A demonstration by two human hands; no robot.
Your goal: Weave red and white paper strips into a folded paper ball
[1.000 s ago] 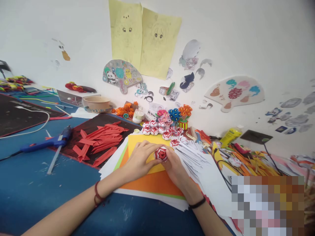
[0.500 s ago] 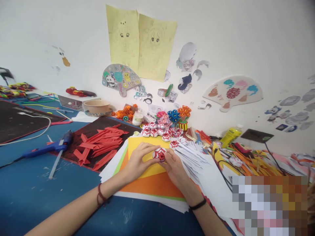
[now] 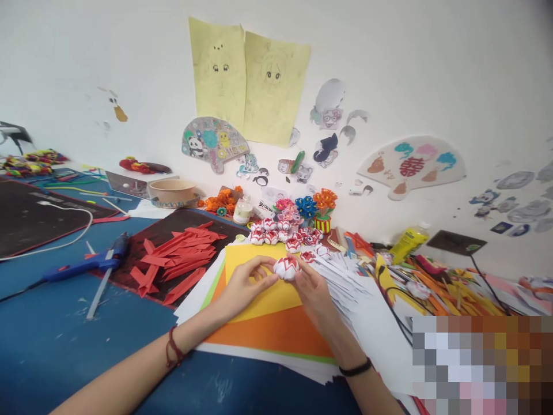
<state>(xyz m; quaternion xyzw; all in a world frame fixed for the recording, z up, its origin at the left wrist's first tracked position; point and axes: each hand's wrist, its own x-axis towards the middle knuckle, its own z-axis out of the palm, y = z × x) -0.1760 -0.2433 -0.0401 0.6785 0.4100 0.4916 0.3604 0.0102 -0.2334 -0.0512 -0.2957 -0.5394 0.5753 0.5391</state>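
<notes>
I've lifted the red-white paper ball (image 3: 286, 267) toward 12 o'clock; left hand (image 3: 242, 288) and right hand (image 3: 314, 291) both pinch it.

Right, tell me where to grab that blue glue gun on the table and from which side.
Take the glue gun by its blue body, near the middle, coming down from above. It lies flat on the blue table, so its upper side is free. Keep off the nozzle end by the red paper strips and the cord trailing off to the left. Both hands are busy: left hand and right hand hold a paper ball.
</notes>
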